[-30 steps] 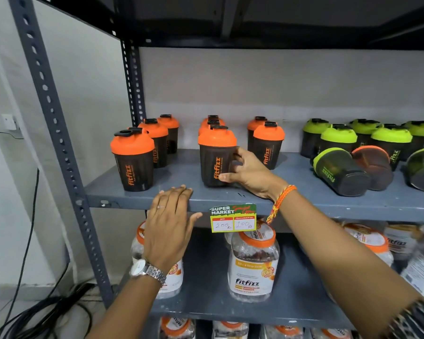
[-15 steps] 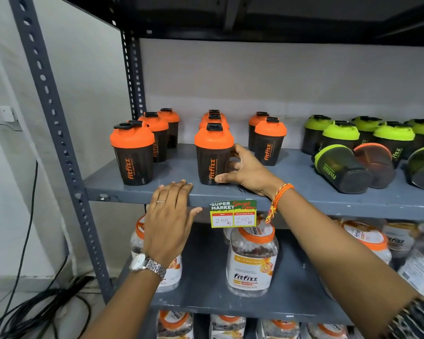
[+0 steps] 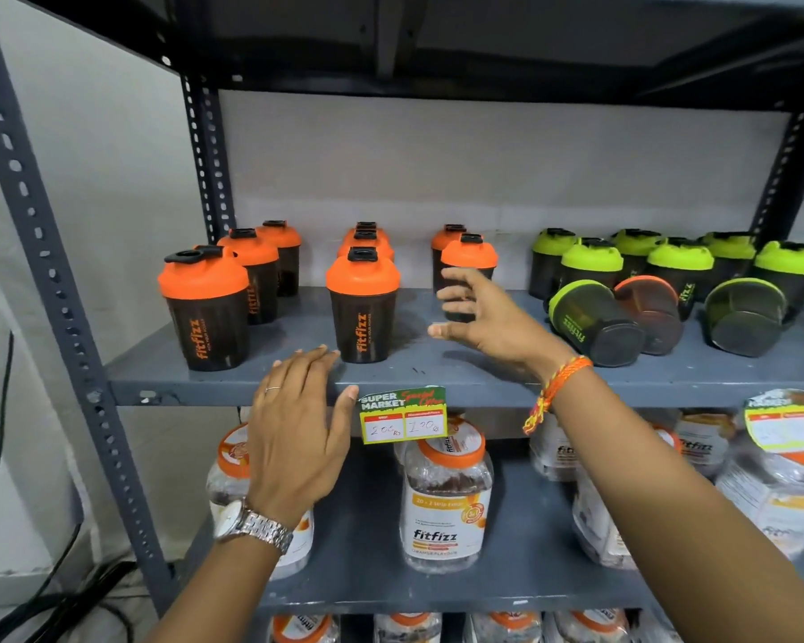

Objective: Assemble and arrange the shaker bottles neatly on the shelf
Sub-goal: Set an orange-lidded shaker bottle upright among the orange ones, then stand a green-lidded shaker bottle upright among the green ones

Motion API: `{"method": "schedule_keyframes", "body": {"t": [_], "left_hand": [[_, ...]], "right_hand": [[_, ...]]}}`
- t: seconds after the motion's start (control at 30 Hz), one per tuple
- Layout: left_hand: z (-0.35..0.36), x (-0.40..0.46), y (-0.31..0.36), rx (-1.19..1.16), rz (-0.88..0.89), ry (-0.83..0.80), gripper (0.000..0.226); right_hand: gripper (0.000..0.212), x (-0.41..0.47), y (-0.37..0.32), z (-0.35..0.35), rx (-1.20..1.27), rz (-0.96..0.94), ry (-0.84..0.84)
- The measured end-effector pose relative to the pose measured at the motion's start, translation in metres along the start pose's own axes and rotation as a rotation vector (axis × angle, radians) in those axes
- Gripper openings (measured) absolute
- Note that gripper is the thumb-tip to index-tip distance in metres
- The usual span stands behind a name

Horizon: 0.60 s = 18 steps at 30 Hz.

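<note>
Several orange-lidded black shaker bottles stand in rows on the grey shelf [image 3: 437, 378]. The front middle one [image 3: 362, 308] stands upright and free. My right hand [image 3: 488, 320] hovers open just right of it, fingers spread in front of another orange-lidded bottle [image 3: 469, 259], holding nothing. My left hand [image 3: 298, 429] lies flat with its fingertips on the shelf's front edge. Right of my right hand, a lidless green-rimmed cup [image 3: 592, 320], an orange-rimmed cup [image 3: 653, 310] and another green-rimmed cup [image 3: 743, 317] lie on their sides. Green-lidded bottles [image 3: 592, 262] stand behind them.
A price tag [image 3: 404, 416] hangs from the shelf edge. Below are clear jars with orange lids [image 3: 444, 498]. The perforated steel upright [image 3: 56, 294] is on the left, with black cables [image 3: 43, 610] on the floor. Another shelf board hangs close overhead.
My right hand has let go of the front middle orange-lidded bottle and moved right, fingers now spread. The left hand has stayed on the shelf edge.
</note>
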<state>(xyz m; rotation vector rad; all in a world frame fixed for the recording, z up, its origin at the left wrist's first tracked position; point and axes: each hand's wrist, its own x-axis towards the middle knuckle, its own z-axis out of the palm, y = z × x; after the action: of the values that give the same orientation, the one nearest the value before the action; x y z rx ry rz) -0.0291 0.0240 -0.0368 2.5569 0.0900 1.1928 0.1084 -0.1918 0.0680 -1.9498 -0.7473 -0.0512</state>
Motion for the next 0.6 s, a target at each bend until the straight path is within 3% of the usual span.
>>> {"method": "schedule_keyframes", "body": {"t": [0.13, 0.3, 0.4, 0.6], "left_hand": [[0.012, 0.009, 0.048, -0.071, 0.108, 0.001, 0.056], [0.045, 0.012, 0.116, -0.087, 0.236, -0.045, 0.055], [0.069, 0.006, 0.145, -0.058, 0.263, -0.098, 0.057], [0.103, -0.003, 0.164, 0.031, 0.266, -0.092, 0.055]], "right_hand": [[0.059, -0.023, 0.002, -0.063, -0.180, -0.037, 0.244], [0.046, -0.055, 0.014, -0.125, -0.530, 0.122, 0.642], [0.071, -0.070, 0.023, -0.134, -0.831, 0.239, 0.583], [0.089, -0.069, 0.041, -0.123, -0.916, 0.358, 0.529]]}}
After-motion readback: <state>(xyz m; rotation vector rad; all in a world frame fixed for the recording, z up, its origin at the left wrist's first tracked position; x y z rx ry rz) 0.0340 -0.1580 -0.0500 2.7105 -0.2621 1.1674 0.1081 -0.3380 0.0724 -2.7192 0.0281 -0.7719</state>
